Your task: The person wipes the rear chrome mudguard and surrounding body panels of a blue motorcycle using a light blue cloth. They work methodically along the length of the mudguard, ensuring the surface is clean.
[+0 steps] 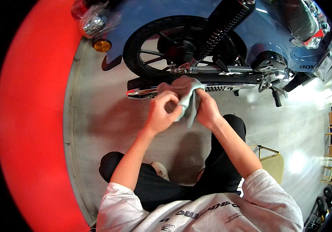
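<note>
A grey-green cloth [187, 84] is bunched between my two hands, in front of the motorcycle's exhaust silencer [232, 86]. My left hand [162, 111] pinches the cloth's lower edge between thumb and finger, the fingers curled in a ring. On the other side, my right hand [208, 108] grips the cloth with the thumb near its upper fold. The cloth hides the middle of the chrome silencer; whether it touches the metal I cannot tell. Behind the silencer is the black-spoked rear wheel [138, 47] of a blue Honda motorcycle [266, 32].
A coil-spring shock absorber [218, 34] slants above the wheel. An amber reflector [102, 45] sits at the rear, and a footpeg [276, 98] sticks out at right. A red wall panel [35, 116] rises at left. A yellowish stool [271, 166] stands beside my right leg.
</note>
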`<state>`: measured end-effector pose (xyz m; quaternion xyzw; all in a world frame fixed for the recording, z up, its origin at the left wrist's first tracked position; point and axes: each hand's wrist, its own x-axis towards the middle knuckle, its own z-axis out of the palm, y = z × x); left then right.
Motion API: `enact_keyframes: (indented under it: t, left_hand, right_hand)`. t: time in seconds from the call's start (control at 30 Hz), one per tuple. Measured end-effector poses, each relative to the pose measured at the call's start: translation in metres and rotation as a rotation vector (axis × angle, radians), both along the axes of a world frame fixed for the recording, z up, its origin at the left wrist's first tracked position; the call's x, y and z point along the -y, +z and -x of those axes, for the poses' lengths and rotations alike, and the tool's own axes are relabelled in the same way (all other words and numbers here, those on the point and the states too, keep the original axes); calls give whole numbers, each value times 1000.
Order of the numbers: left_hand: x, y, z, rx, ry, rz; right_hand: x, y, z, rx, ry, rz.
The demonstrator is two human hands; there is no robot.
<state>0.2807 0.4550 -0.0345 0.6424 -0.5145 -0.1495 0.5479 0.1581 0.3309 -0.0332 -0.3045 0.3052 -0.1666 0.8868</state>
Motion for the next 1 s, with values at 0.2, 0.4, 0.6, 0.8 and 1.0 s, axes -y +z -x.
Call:
enact_keyframes:
  t: [0.2, 0.4, 0.6, 0.8, 1.0]
  left_hand:
    - [-3, 5, -28, -179, 59, -24]
    - [-21, 31, -45, -191, 61, -46]
    - [-45, 34, -85, -134, -23, -291]
    - [-8, 4, -114, 396, 407, -175]
    - [-13, 5, -68, 737, 250, -460]
  right_hand:
    - [30, -7, 11, -357, 4, 1266]
    - [59, 38, 29, -449, 518, 1630]
    - [108, 35, 16, -276, 882, 1596]
    - [129, -16, -48, -442, 290, 1829]
    - [63, -41, -30, -597, 156, 2180]
